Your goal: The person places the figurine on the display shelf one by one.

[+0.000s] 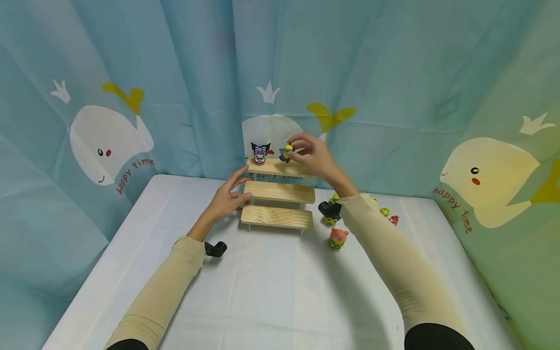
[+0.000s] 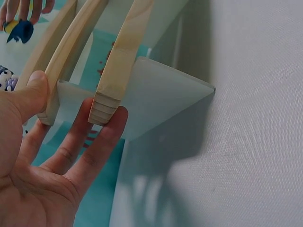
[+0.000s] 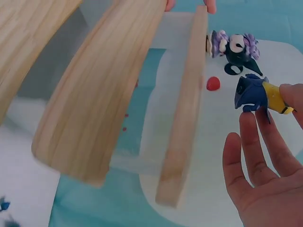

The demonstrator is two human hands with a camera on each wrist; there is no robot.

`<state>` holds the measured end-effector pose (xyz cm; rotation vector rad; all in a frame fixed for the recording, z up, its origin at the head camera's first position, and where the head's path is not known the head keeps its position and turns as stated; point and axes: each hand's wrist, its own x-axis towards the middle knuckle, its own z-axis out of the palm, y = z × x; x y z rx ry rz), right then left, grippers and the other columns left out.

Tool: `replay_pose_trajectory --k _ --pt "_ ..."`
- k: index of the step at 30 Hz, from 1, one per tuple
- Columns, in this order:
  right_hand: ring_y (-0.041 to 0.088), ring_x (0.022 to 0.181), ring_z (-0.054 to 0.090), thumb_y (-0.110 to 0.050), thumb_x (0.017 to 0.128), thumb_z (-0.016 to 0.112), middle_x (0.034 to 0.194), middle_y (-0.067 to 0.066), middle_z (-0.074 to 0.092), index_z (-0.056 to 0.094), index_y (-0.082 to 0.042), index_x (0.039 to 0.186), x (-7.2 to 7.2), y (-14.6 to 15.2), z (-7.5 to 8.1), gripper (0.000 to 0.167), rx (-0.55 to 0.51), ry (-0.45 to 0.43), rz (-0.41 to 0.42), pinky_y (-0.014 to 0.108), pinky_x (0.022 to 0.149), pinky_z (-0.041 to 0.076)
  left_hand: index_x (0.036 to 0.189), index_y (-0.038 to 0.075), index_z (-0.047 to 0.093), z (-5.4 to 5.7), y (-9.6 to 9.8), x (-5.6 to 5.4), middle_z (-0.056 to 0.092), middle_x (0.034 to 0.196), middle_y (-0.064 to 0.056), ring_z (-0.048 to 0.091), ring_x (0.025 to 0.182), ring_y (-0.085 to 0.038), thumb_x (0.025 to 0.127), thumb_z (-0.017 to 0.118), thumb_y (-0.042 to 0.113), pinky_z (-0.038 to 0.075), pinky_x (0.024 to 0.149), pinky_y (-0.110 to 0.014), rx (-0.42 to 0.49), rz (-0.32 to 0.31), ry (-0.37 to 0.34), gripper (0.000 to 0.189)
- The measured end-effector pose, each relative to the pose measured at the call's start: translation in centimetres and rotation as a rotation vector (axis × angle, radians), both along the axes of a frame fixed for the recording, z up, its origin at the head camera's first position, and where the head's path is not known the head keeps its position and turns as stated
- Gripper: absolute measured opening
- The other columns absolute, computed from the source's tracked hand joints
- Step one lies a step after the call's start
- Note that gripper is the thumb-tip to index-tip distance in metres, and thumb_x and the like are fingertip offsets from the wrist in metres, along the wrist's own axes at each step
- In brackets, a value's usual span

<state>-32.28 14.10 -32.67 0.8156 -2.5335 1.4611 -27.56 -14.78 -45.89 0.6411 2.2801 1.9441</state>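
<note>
My right hand [image 1: 316, 154] pinches a small yellow and blue figurine [image 3: 255, 94] between thumb and fingertips, just above the top plank of a three-tier wooden display stand [image 1: 277, 217]. On that plank's left part stands a purple and white figurine with black pointed ears [image 1: 260, 154]. My left hand [image 1: 224, 201] grips the stand's left end. In the left wrist view its thumb lies on the middle plank [image 2: 71, 52], while two fingers touch the end of the lowest plank [image 2: 116, 71].
Right of the stand, a pink-headed figurine [image 1: 338, 237] and a yellow one [image 1: 330, 220] stand on the white tabletop [image 1: 262, 287]. Farther right are a red figurine [image 1: 394, 220] and a green-yellow one [image 1: 385, 212], partly behind my right sleeve [image 1: 385, 253]. A blue whale-print curtain [image 1: 197, 97] hangs close behind the stand.
</note>
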Motion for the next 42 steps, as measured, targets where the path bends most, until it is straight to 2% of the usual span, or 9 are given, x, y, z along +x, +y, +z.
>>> replay_pose_trajectory --k 5,10,14,20,31,38,42 --pt "0.036 0.098 0.071 -0.011 0.098 0.072 0.118 0.021 0.072 0.065 -0.004 0.124 -0.4 -1.1 -0.9 0.027 -0.01 -0.026 -0.009 0.045 0.086 0.057 0.163 0.041 0.025 -0.2 0.1 0.0 0.04 0.16 -0.017 0.073 0.084 -0.041 0.102 0.067 0.014 0.058 0.067 -0.064 -0.004 0.008 0.02 0.079" --pt "0.035 0.099 0.071 -0.012 0.099 0.071 0.121 0.02 0.071 0.066 -0.006 0.125 -0.6 -1.8 -1.7 0.028 -0.008 -0.03 -0.032 0.045 0.086 0.058 0.161 0.045 0.027 -0.3 0.1 -0.1 0.041 0.159 -0.017 0.074 0.08 -0.034 0.102 0.067 0.016 0.061 0.062 -0.054 0.002 0.003 0.026 0.078" --pt "0.034 0.101 0.07 -0.013 0.099 0.071 0.123 0.018 0.07 0.066 -0.007 0.127 -0.6 -2.1 -2.1 0.029 -0.01 -0.036 -0.051 0.047 0.089 0.057 0.161 0.045 0.027 -0.3 0.1 -0.1 0.041 0.159 -0.017 0.073 0.078 -0.033 0.102 0.067 0.015 0.061 0.062 -0.056 0.003 -0.002 0.032 0.077" --pt "0.033 0.101 0.07 -0.014 0.099 0.072 0.123 0.016 0.071 0.067 -0.009 0.126 -0.7 -2.4 -2.4 0.028 -0.017 -0.047 -0.063 0.046 0.09 0.057 0.162 0.043 0.025 -0.2 0.1 0.0 0.04 0.159 -0.018 0.073 0.08 -0.034 0.102 0.066 0.015 0.057 0.066 -0.066 0.001 -0.001 0.03 0.078" --pt "0.033 0.101 0.069 -0.014 0.099 0.071 0.124 0.016 0.07 0.066 -0.01 0.126 -0.7 -2.6 -2.8 0.028 -0.007 -0.039 -0.06 0.046 0.089 0.057 0.163 0.041 0.024 0.0 0.1 0.1 0.04 0.16 -0.018 0.073 0.082 -0.038 0.102 0.066 0.014 0.055 0.066 -0.07 -0.002 0.001 0.035 0.079" --pt "0.034 0.101 0.068 -0.013 0.099 0.071 0.125 0.016 0.07 0.066 -0.009 0.127 -0.5 -2.8 -2.8 0.028 0.006 -0.018 -0.057 0.046 0.088 0.057 0.165 0.035 0.02 -0.1 0.1 0.0 0.037 0.161 -0.02 0.07 0.084 -0.048 0.103 0.064 0.009 0.051 0.067 -0.075 0.013 -0.01 0.026 0.081" --pt "0.034 0.101 0.069 -0.013 0.099 0.071 0.126 0.017 0.069 0.066 -0.009 0.126 -0.4 -2.8 -2.8 0.028 0.011 -0.016 -0.057 0.046 0.088 0.057 0.166 0.029 0.021 0.5 0.1 0.3 0.036 0.16 -0.024 0.069 0.084 -0.051 0.102 0.064 0.006 0.051 0.069 -0.075 0.025 -0.019 0.005 0.08"
